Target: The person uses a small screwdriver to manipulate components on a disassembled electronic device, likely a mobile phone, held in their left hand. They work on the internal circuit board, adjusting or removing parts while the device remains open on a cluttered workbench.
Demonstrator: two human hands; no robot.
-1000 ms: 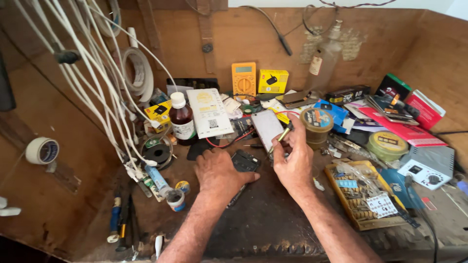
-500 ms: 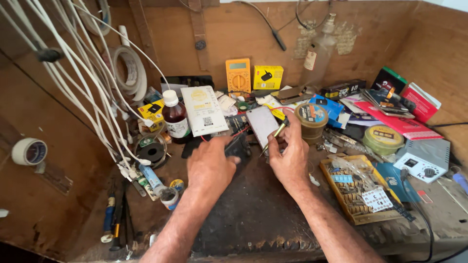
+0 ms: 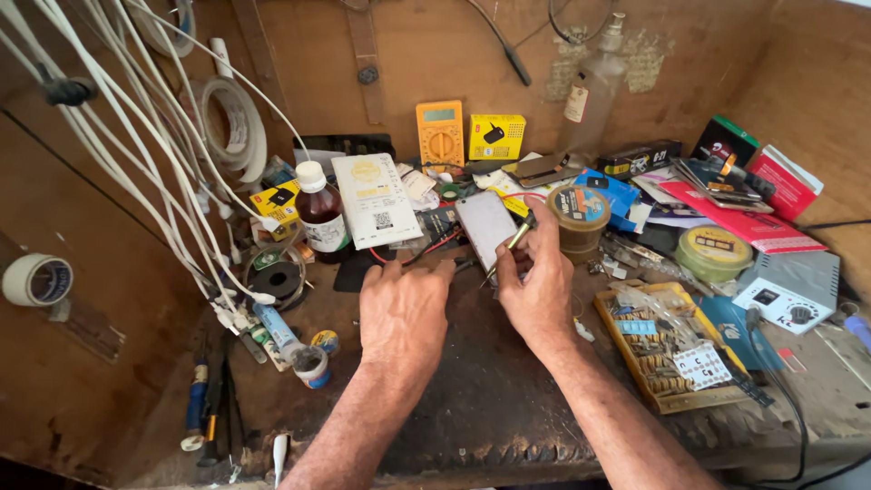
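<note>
My right hand (image 3: 535,281) holds a thin pen-like tool (image 3: 510,243), its tip pointing down toward small parts on the dark mat (image 3: 472,381). A pale flat phone-like piece (image 3: 485,225) leans just behind that hand. My left hand (image 3: 404,304) rests palm down on the mat, fingers reaching toward a small dark part and red wires (image 3: 434,247); what lies under the fingertips is hidden.
A brown bottle with white cap (image 3: 319,213) and a white packet (image 3: 374,200) stand at the back left. A yellow multimeter (image 3: 440,134), a solder spool (image 3: 579,216), a yellow parts tray (image 3: 667,349) and white cables (image 3: 136,163) crowd the bench.
Both hands have stayed over the mat; the left hand has lifted off the dark part and lies flatter. The view shifted slightly.
</note>
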